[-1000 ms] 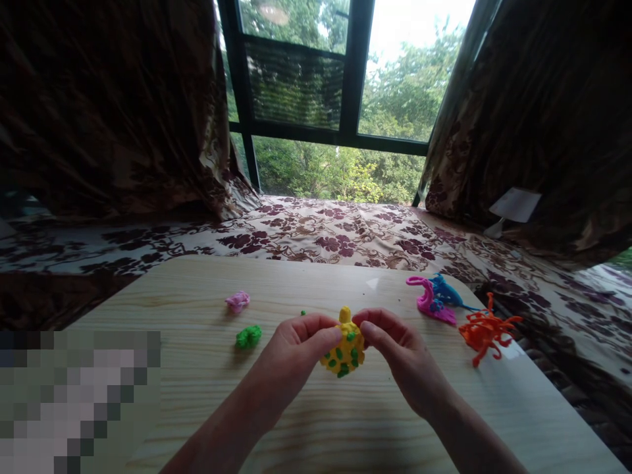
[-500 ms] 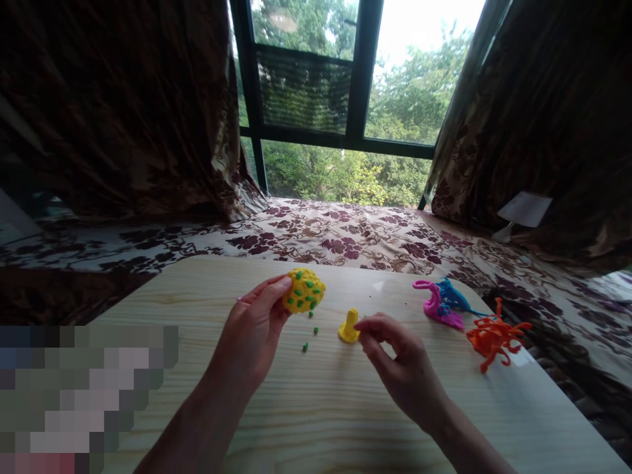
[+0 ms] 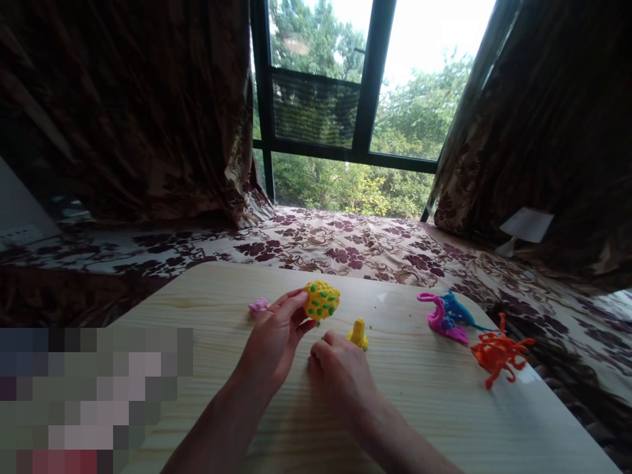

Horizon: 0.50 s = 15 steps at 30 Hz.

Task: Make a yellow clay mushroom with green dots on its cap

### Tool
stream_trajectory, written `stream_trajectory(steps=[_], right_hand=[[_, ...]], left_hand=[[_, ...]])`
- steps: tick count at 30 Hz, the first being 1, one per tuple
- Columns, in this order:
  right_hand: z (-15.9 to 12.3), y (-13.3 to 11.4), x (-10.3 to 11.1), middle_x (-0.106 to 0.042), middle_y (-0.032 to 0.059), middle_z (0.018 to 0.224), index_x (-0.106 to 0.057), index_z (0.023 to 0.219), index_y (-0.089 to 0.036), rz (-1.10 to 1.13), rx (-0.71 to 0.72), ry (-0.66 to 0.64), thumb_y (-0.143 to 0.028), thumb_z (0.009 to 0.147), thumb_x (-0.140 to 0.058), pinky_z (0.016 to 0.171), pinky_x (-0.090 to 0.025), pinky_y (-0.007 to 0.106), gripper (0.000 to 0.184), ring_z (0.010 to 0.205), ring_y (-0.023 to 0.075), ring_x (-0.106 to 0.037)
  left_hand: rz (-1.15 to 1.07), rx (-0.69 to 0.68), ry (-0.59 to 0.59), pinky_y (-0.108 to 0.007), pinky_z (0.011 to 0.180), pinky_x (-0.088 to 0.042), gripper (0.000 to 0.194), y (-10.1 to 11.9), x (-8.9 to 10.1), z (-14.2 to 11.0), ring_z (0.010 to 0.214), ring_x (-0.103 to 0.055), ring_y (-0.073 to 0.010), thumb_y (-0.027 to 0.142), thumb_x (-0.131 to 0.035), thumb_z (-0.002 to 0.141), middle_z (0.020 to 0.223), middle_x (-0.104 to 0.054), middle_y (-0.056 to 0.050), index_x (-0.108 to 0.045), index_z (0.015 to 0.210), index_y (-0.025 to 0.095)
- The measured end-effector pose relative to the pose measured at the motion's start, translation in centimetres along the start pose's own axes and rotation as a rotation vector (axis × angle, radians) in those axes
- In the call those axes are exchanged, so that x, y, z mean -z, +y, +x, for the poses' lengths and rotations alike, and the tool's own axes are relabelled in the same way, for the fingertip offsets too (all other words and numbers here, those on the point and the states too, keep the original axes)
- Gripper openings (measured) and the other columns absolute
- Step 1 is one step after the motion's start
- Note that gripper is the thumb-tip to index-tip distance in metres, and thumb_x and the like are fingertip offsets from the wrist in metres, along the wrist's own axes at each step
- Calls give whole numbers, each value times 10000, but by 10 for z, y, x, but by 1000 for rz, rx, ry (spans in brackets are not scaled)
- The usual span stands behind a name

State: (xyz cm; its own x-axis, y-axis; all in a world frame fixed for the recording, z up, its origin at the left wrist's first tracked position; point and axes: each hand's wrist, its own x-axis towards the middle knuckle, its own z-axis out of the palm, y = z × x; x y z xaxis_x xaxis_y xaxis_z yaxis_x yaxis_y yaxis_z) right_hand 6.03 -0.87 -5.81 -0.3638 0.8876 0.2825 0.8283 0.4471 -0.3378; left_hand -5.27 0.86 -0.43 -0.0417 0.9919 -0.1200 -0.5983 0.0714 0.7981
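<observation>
My left hand (image 3: 274, 339) holds up a yellow clay lump with green dots (image 3: 320, 301) between thumb and fingers, just above the wooden table (image 3: 419, 401). My right hand (image 3: 338, 368) rests knuckles-up on the table with its fingers curled at the spot where small green bits lay; what they pinch is hidden. A small yellow clay cone (image 3: 358, 333) stands on the table just beyond the right hand's fingers.
A pink clay scrap (image 3: 259, 305) lies left of my left hand. At the right stand a pink and blue clay figure (image 3: 444, 316) and an orange one with thin legs (image 3: 498, 352). A flowered cloth (image 3: 320, 240) and a window lie beyond the table.
The yellow figure came apart: my left hand lifted the dotted lump away and the cone stayed on the table. My right hand then moved left and down onto the table beside the cone.
</observation>
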Motion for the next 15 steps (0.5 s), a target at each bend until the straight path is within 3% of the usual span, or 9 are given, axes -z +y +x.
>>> stream_trajectory(steps=[6,12,15], right_hand=[[-27,14,26,-548,7,709,-548,753,-180,400,105,-26,-165,836,-438,593,-362,223,138,628,112,-491],[-43,48,60,-517,5,713,-528,843,-199,739,-109,256,-245,862,-441,595,-374,237,101,646,126,-466],[-40,57,66,-512,1,717,-559,854,-202,914,-180,320,-271,851,-477,584,-380,226,107,654,120,-473]], left_hand=[[0,32,-43,-252,649,-456,200,-4,1,-3,763,-603,-141,228,-600,707,872,-659,-51,-610,893,155],[206,119,-169,-272,684,-446,203,-13,-11,-14,788,-592,-172,272,-595,716,878,-664,-74,-635,866,141],[297,176,-214,-291,719,-434,224,-19,-20,-19,812,-585,-189,285,-581,731,888,-661,-81,-642,891,140]])
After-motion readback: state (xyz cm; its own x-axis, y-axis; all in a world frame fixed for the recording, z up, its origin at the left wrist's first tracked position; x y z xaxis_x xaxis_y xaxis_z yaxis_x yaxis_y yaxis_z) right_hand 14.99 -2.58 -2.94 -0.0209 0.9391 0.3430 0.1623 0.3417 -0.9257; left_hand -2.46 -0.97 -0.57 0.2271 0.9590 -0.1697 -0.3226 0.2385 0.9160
